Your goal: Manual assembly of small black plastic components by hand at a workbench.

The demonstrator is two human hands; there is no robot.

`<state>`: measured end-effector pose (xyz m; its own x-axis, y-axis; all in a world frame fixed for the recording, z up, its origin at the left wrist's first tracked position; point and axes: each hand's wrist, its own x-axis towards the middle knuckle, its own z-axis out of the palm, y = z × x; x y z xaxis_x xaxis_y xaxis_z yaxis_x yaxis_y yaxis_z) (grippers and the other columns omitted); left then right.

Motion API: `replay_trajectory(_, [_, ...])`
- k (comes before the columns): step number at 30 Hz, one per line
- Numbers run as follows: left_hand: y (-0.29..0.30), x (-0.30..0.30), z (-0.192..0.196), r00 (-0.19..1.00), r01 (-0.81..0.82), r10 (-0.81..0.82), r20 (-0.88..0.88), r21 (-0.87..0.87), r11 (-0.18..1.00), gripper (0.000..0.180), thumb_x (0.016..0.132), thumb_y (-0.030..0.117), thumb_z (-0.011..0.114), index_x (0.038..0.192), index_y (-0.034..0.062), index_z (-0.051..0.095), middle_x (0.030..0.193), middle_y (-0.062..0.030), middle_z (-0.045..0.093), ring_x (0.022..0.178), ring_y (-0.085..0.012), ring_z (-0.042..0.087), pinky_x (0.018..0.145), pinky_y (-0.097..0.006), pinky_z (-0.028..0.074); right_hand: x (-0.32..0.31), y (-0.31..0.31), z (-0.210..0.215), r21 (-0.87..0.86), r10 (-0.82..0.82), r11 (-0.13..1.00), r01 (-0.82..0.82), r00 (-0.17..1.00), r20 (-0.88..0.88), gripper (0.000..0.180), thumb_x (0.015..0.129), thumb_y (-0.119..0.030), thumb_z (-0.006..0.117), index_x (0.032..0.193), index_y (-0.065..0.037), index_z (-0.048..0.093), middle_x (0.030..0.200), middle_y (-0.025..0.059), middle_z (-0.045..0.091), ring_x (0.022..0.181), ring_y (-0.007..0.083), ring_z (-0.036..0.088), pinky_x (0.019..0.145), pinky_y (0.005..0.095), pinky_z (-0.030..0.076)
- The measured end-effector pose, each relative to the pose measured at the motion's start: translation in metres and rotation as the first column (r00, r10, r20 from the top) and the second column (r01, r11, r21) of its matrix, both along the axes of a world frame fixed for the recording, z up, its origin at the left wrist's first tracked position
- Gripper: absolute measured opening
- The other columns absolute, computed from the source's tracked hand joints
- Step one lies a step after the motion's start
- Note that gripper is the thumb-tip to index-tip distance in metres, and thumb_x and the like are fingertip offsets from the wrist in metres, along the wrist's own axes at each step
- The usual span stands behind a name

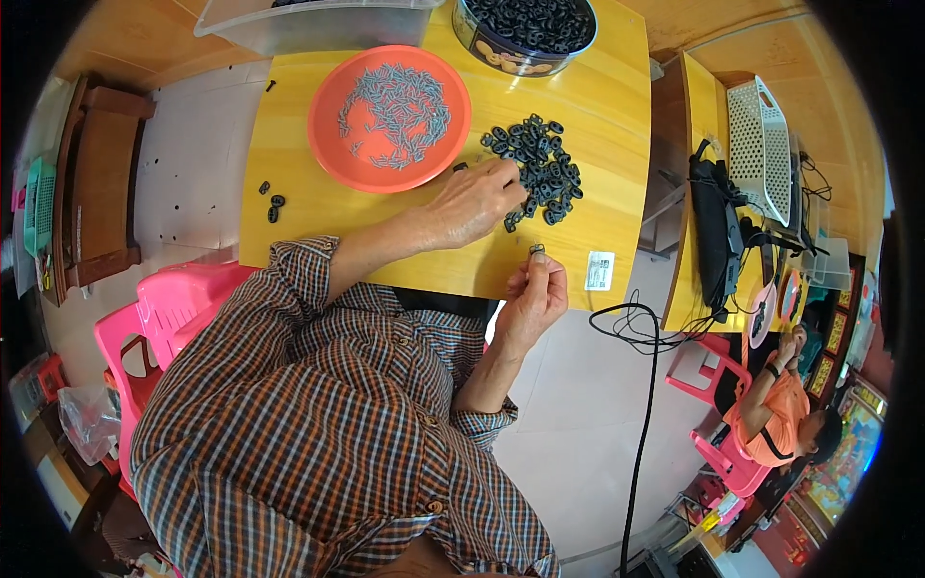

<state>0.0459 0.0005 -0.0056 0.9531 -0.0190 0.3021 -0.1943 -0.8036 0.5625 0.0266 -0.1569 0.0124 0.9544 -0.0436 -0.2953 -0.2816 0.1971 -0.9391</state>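
My left hand (pixel 474 204) rests palm down on the yellow table (pixel 318 207), fingertips together in the pile of small black rings (pixel 544 166); whether they grip one I cannot tell. My right hand (pixel 533 294) is raised at the table's near edge, thumb and fingers pinched on a small assembled piece (pixel 537 250). The orange plate (pixel 332 140) of grey screws (pixel 400 104) sits left of the pile, the round tin (pixel 501 53) of rings beyond it
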Motion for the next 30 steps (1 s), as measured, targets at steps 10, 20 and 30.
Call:
replay_trajectory(10, [0.002, -0.011, 0.020, 0.930, -0.219, -0.188, -0.316, -0.886, 0.409, 0.021, 0.092, 0.002, 0.052, 0.110, 0.0024, 0.062, 0.083, -0.0044, 0.064, 0.063, -0.0070, 0.062, 0.059, -0.021, 0.052, -0.001, 0.010, 0.008, 0.040, 0.025, 0.999, -0.026, 0.999, 0.032, 0.015, 0.091, -0.013, 0.057, 0.080, -0.004, 0.053, 0.067, 0.0007, 0.053, 0.049, 0.0040, 0.042, 0.044, 0.0178, 0.032])
replay_trajectory(20, [0.008, -0.019, 0.025, 0.916, -0.160, -0.303, -0.262, -0.934, 0.321, 0.029, 0.088, 0.000, 0.053, 0.117, 0.0004, 0.059, 0.087, -0.0074, 0.066, 0.073, -0.0100, 0.066, 0.067, -0.022, 0.055, -0.001, 0.014, 0.009, 0.055, 0.058, 0.997, -0.060, 0.998, 0.039, 0.012, 0.091, -0.013, 0.057, 0.082, -0.004, 0.056, 0.071, 0.0026, 0.057, 0.051, 0.0047, 0.044, 0.044, 0.0171, 0.031])
replay_trajectory(30, [0.013, -0.018, 0.017, 0.893, -0.147, -0.390, -0.223, -0.966, 0.214, 0.028, 0.088, -0.001, 0.056, 0.115, -0.0028, 0.057, 0.089, -0.0083, 0.065, 0.077, -0.0122, 0.066, 0.069, -0.026, 0.056, -0.001, 0.016, 0.012, 0.067, 0.069, 0.995, -0.072, 0.997, 0.040, 0.013, 0.090, -0.013, 0.058, 0.082, -0.004, 0.056, 0.070, 0.0025, 0.057, 0.050, 0.0044, 0.043, 0.043, 0.0174, 0.030])
